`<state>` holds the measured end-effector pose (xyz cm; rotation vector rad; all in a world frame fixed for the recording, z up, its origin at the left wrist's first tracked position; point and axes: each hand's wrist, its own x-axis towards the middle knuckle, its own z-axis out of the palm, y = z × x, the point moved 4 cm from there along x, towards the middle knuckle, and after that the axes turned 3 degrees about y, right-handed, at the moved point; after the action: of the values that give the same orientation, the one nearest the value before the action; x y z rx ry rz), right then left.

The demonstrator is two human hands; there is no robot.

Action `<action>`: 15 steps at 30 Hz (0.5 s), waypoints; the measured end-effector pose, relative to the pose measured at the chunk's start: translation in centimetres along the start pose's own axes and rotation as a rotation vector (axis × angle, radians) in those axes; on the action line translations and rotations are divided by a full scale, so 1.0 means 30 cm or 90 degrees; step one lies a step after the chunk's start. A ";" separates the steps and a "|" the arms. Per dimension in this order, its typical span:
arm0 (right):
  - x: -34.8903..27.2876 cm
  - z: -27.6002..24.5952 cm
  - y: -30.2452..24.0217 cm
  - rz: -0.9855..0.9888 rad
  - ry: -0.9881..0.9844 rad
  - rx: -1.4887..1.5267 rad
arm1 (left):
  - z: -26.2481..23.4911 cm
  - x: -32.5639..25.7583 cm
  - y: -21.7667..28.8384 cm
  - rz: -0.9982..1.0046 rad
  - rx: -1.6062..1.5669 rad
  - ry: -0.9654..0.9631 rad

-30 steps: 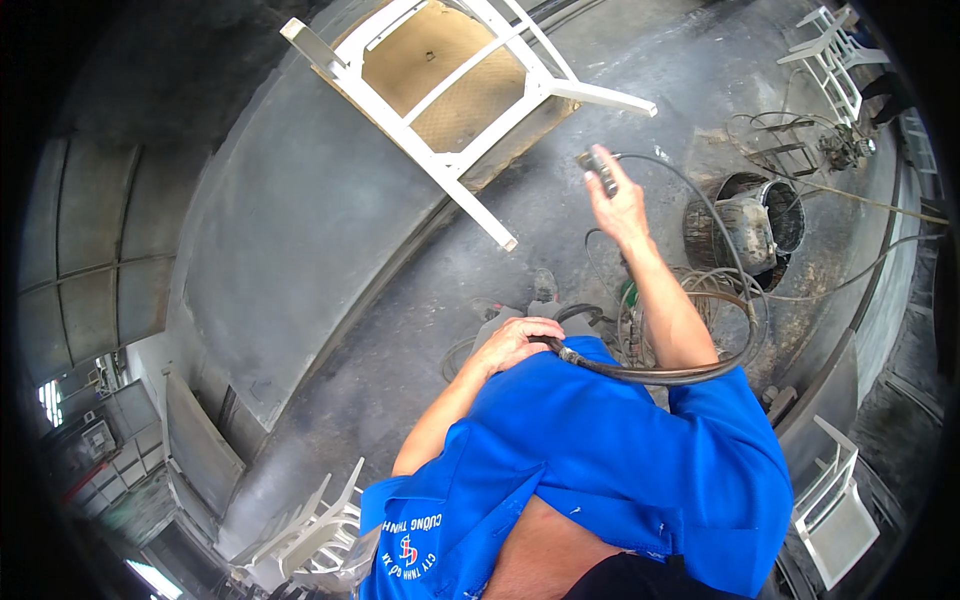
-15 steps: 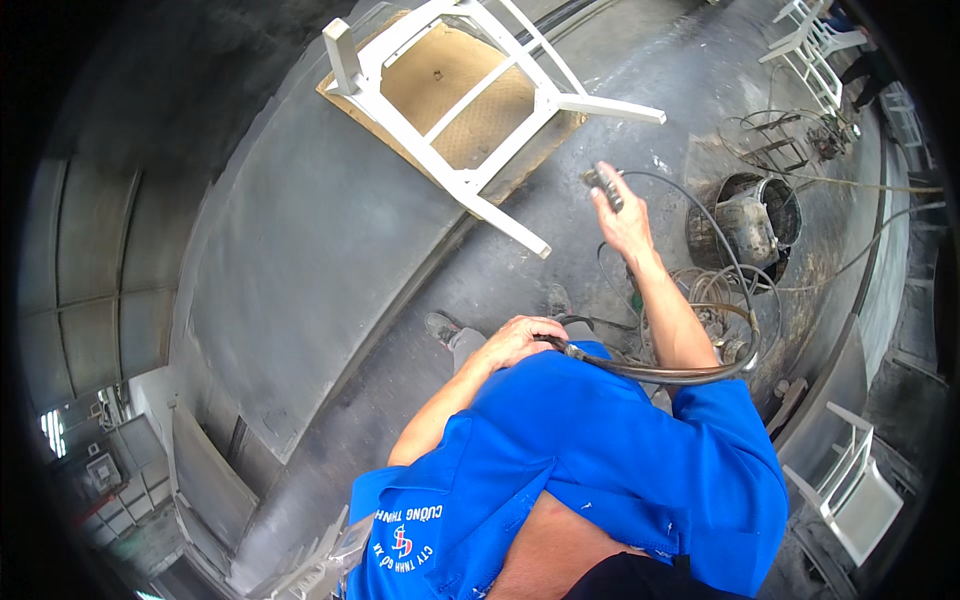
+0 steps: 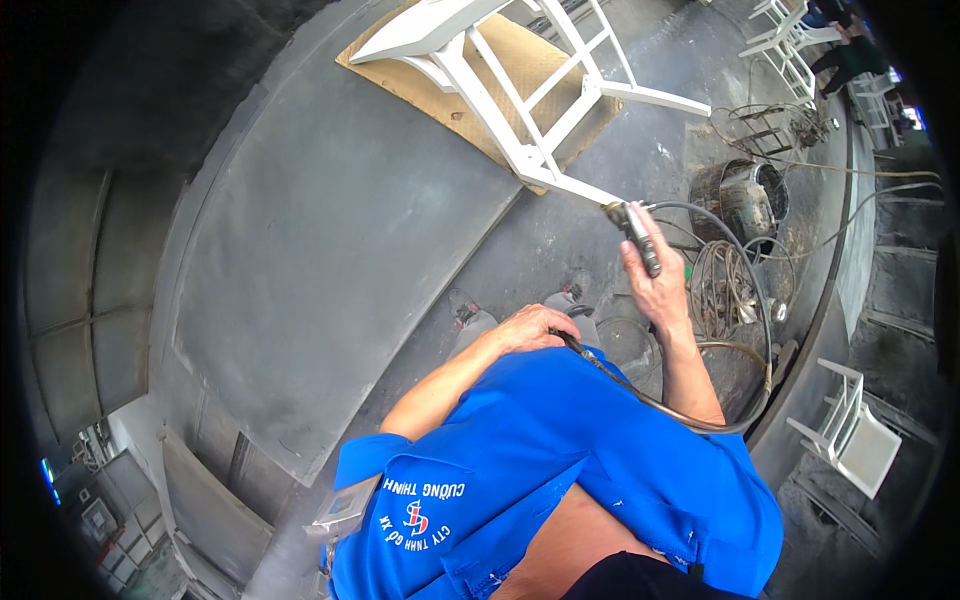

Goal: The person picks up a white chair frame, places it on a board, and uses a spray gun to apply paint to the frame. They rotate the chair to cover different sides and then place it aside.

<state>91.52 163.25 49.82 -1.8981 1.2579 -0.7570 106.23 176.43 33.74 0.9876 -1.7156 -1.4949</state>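
My right hand [image 3: 660,290] is closed round a spray gun [image 3: 640,240], raised at the right of my body. Just beyond its nozzle ends one leg of a white chair [image 3: 492,110], which lies tipped over with its legs toward me. Beneath the chair is a brown cardboard sheet [image 3: 405,88]. In front of my waist, my left hand [image 3: 535,326] grips a dark hose [image 3: 625,383]. This hose loops right, round my right forearm, and up to the gun. Some of the left fingers are hidden.
A grey panel [image 3: 330,240] extends left under the cardboard. On the right stand a paint-crusted bucket [image 3: 708,195] and coiled hoses [image 3: 722,285]. Another white chair [image 3: 850,430] is at lower right. Further white chairs [image 3: 785,55] and a person [image 3: 850,65] are at far right.
The white chair has turned, its broad white surface now showing at the top. My right hand has come back nearer with the spray gun. The left hand keeps hold of the hose.
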 end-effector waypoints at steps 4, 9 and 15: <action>0.003 0.162 -0.047 0.019 -0.055 -0.043 | -0.055 -0.101 -0.016 0.021 0.043 -0.026; 0.126 0.311 -0.015 -0.018 -0.021 -0.146 | -0.089 -0.237 -0.058 0.000 -0.021 0.011; 0.242 0.369 -0.180 -0.216 0.038 -0.119 | -0.098 -0.314 -0.076 -0.035 -0.050 0.057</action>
<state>105.51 160.60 48.59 -2.2930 1.0854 -0.9008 113.78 182.92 31.93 1.0512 -1.5674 -1.5179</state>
